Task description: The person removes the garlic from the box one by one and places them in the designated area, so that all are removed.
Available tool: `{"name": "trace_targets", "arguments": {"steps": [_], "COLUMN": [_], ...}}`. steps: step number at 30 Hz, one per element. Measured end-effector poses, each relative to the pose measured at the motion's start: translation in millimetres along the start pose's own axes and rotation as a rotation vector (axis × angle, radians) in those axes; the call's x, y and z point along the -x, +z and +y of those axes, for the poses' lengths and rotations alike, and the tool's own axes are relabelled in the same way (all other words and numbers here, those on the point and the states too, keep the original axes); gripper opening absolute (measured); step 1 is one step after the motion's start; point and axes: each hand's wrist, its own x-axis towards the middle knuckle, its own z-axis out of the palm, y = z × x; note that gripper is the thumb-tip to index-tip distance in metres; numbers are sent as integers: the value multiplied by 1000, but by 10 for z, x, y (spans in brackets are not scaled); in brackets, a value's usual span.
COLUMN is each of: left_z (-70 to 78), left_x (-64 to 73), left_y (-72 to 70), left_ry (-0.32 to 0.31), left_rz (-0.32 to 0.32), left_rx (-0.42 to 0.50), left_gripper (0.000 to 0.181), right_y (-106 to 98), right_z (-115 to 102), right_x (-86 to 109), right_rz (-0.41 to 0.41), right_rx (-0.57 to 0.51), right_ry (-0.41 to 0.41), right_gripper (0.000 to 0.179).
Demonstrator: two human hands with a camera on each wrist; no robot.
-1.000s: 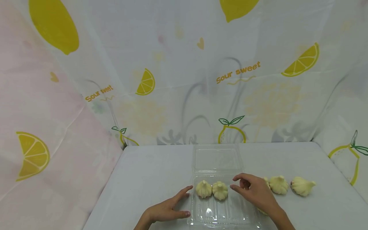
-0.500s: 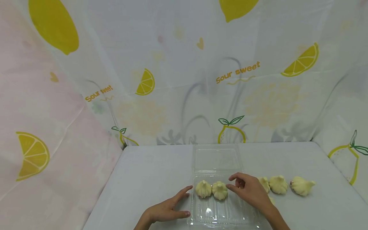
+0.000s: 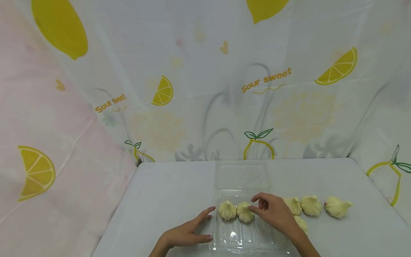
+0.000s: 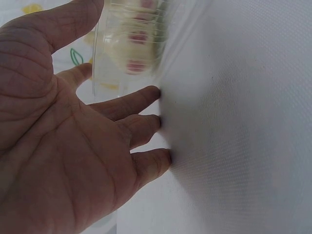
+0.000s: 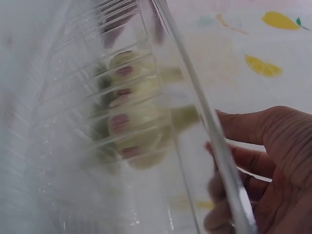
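Observation:
A clear plastic clamshell box (image 3: 253,239) lies open on the white table, its lid (image 3: 242,176) folded back. Side by side at the back of its tray sit two whitish garlic bulbs, a left bulb (image 3: 227,212) and a right bulb (image 3: 245,215), stems up. My left hand (image 3: 187,233) is spread at the box's left side, fingertips resting on the table in the left wrist view. Over the box's right part hovers my right hand (image 3: 275,213), thumb (image 3: 255,210) right at the right bulb, thumb and index apart. Through the clear wall, the right wrist view shows the bulbs' purplish undersides (image 5: 119,122).
Several more garlic bulbs lie right of the box: one close by my right wrist (image 3: 293,206), a second bulb (image 3: 310,206), a third bulb (image 3: 338,207) farther right, and another nearer the front (image 3: 302,225). A lemon-print cloth (image 3: 192,89) hangs around the table.
My right hand has drifted left toward the right bulb in the box, uncovering more of the loose bulbs behind it. The left hand, the box and the two bulbs have stayed put.

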Motion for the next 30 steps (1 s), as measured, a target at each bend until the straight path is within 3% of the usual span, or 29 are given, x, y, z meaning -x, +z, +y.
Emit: {"name": "trace_targets", "arguments": {"steps": [13, 20, 30], "left_z": [-22, -32, -12], "left_x": [-5, -8, 0], "left_y": [4, 2, -9], "left_ry": [2, 2, -4], "left_rz": [-1, -4, -8], "left_rx": [12, 12, 16], "left_gripper": [80, 80, 82], "right_y": [41, 128, 133], "right_z": [-90, -102, -162], "right_x": [5, 4, 8], "right_rz": [-35, -46, -34], "right_rx": [12, 49, 16], "right_ry": [4, 67, 49], "right_gripper": [21, 16, 15]}}
